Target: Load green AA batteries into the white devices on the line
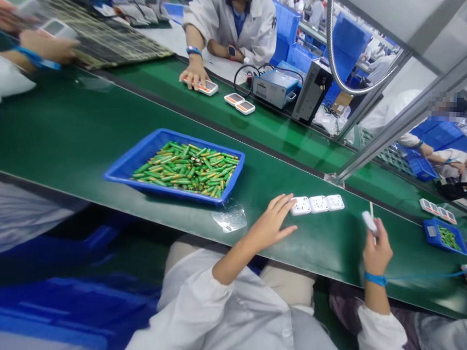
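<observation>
A long green conveyor belt (pixel 65 136) runs through a crowded factory hall, with workers in white coats seated on both sides. The landmark is a blue tray (pixel 121 167) on the belt, heaped with green batteries (pixel 187 168). Just right of the tray and nearer the wearer lies a crumpled clear plastic bag (pixel 229 217). Further right of the tray, the wearer's left hand (pixel 272 225) is spread open, gripping nothing, its fingertips touching the nearest of three white units (pixel 318 204) lying in a row on the belt. Well right of the tray, the right hand (pixel 376 251), with a blue wrist strap (pixel 376 279), is closed around a small white piece (pixel 369 221) held above the belt. Beyond the tray, across the belt, a co-worker's hand (pixel 194 75) rests on a white and orange device, near a blue-grey box (pixel 274 87). A slanted metal frame post (pixel 394 130) rises far right of the tray.
</observation>
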Tool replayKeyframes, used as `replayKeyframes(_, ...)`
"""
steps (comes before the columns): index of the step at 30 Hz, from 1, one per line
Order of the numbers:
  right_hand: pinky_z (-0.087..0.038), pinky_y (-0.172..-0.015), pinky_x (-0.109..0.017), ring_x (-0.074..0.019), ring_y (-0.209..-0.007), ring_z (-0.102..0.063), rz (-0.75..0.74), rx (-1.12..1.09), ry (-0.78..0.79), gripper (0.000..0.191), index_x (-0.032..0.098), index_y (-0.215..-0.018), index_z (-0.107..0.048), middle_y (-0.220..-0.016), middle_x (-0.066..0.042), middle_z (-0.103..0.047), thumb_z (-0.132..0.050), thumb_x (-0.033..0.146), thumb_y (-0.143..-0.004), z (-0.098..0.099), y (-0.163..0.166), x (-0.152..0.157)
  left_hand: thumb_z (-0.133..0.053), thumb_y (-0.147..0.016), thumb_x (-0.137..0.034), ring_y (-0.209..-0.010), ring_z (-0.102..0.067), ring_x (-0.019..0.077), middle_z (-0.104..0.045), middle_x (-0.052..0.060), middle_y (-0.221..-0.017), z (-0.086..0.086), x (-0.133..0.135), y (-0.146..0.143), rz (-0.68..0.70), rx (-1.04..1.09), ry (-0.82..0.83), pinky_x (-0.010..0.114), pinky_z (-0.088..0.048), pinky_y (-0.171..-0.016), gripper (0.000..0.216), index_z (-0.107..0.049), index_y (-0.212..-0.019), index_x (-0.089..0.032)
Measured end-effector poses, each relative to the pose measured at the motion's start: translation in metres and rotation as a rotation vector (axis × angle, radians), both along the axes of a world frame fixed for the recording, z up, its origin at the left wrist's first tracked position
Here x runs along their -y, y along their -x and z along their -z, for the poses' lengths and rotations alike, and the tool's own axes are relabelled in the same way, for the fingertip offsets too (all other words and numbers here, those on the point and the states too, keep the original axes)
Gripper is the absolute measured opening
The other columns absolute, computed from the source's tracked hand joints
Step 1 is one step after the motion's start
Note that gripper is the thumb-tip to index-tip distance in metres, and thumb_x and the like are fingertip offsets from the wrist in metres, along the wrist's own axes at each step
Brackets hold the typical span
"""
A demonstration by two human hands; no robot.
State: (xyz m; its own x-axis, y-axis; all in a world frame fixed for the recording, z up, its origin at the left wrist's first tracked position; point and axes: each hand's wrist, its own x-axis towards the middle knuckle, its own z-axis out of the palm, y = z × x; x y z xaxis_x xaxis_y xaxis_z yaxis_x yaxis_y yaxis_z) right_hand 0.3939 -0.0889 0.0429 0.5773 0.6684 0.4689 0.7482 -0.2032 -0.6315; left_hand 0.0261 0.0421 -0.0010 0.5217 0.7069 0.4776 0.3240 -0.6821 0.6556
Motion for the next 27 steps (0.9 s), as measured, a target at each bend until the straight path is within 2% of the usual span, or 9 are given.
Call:
replayKeyframes(2,-0.052,-0.123,-0.059,-0.0428,-0.139,-0.07,0.14,0.185,0.008,0.065,0.013,-0.15,-0.073,-0.148,-0.023,-0.075,-0.054,0.053,-0.103,0.002,-0.051,0.012,-0.075,-0.105,-0.035,-0.166,-0.043,0.0386,-0.048,0.016,-0.176,0.005,-0.002,-0.003,-0.008,-0.033,0.025,0.062,-0.046,-0.133,0.072,-0.046,-0.17,-0.027)
replayKeyframes(5,-0.053,-0.122,-0.062,-0.044,-0.143,-0.068,0.163,0.279,0.14,0.067,0.011,-0.139,-0.077,-0.145,-0.025,-0.076,-0.046,0.049,-0.094,0.013,-0.108,0.023,-0.074,-0.105,-0.032,-0.163,-0.047,0.037,-0.052,0.015,-0.173,0.007,-0.004,-0.005,0.001,-0.061,0.011,0.061,-0.048,-0.132,0.058,-0.057,-0.16,-0.027)
replayKeyframes(9,-0.044,-0.127,-0.07,-0.0478,-0.154,-0.057,0.153,0.272,0.281,0.074,0.01,-0.142,-0.074,-0.158,-0.026,-0.067,-0.049,0.048,-0.084,0.024,-0.132,0.016,-0.074,-0.104,-0.029,-0.161,-0.05,0.0365,-0.054,0.016,-0.172,0.006,-0.004,-0.005,0.006,-0.064,-0.007,0.06,-0.05,-0.13,0.054,-0.06,-0.156,-0.025)
replayKeyframes(12,-0.033,-0.135,-0.068,-0.0464,-0.165,-0.043,0.001,0.261,0.264,0.079,0.008,-0.15,-0.069,-0.168,-0.027,-0.057,-0.051,0.056,-0.09,0.019,-0.108,-0.016,-0.077,-0.102,-0.027,-0.16,-0.052,0.036,-0.056,0.016,-0.169,0.006,-0.005,-0.006,-0.007,-0.034,-0.006,0.059,-0.051,-0.13,0.056,-0.06,-0.155,-0.025)
replayKeyframes(15,-0.035,-0.136,-0.059,-0.0392,-0.167,-0.042,-0.265,0.19,0.279,0.085,0.012,-0.164,-0.059,-0.177,-0.023,-0.048,-0.052,0.067,-0.099,0.014,-0.062,-0.065,-0.079,-0.101,-0.027,-0.158,-0.054,0.0342,-0.057,0.016,-0.168,0.008,-0.005,-0.008,-0.025,-0.003,-0.004,0.057,-0.051,-0.13,0.056,-0.062,-0.154,-0.026)
replayKeyframes(17,-0.03,-0.137,-0.06,-0.0374,-0.168,-0.042,-0.36,0.161,0.337,0.088,0.016,-0.169,-0.055,-0.178,-0.021,-0.047,-0.048,0.072,-0.102,0.017,-0.026,-0.096,-0.08,-0.1,-0.027,-0.159,-0.053,0.0344,-0.056,0.017,-0.169,0.008,-0.005,-0.01,-0.047,0.007,-0.008,0.057,-0.051,-0.13,0.055,-0.062,-0.153,-0.026)
replayKeyframes(20,-0.02,-0.137,-0.073,-0.0426,-0.169,-0.038,-0.36,0.17,0.436,0.092,0.014,-0.168,-0.055,-0.177,-0.026,-0.046,-0.038,0.076,-0.102,0.031,0.02,-0.127,-0.078,-0.1,-0.027,-0.164,-0.044,0.0372,-0.053,0.019,-0.17,0.009,-0.006,-0.011,-0.116,0.016,-0.021,0.061,-0.048,-0.132,0.055,-0.063,-0.153,-0.024)
replayKeyframes(23,-0.018,-0.133,-0.08,-0.047,-0.17,-0.034,-0.394,0.166,0.451,0.093,0.013,-0.169,-0.053,-0.179,-0.029,-0.041,-0.035,0.075,-0.103,0.043,0.05,-0.139,-0.077,-0.1,-0.024,-0.162,-0.043,0.0384,-0.055,0.019,-0.167,0.01,-0.009,-0.013,-0.216,0.001,-0.008,0.062,-0.047,-0.131,0.053,-0.064,-0.152,-0.022)
replayKeyframes(27,-0.02,-0.128,-0.087,-0.0532,-0.167,-0.036,-0.459,0.164,0.434,0.093,0.013,-0.167,-0.056,-0.175,-0.031,-0.045,-0.044,0.078,-0.102,0.031,0.084,-0.147,-0.075,-0.1,-0.022,-0.155,-0.048,0.0407,-0.061,0.017,-0.162,0.006,-0.007,-0.014,-0.313,-0.095,0.016,0.065,-0.048,-0.123,0.042,-0.071,-0.142,-0.022)
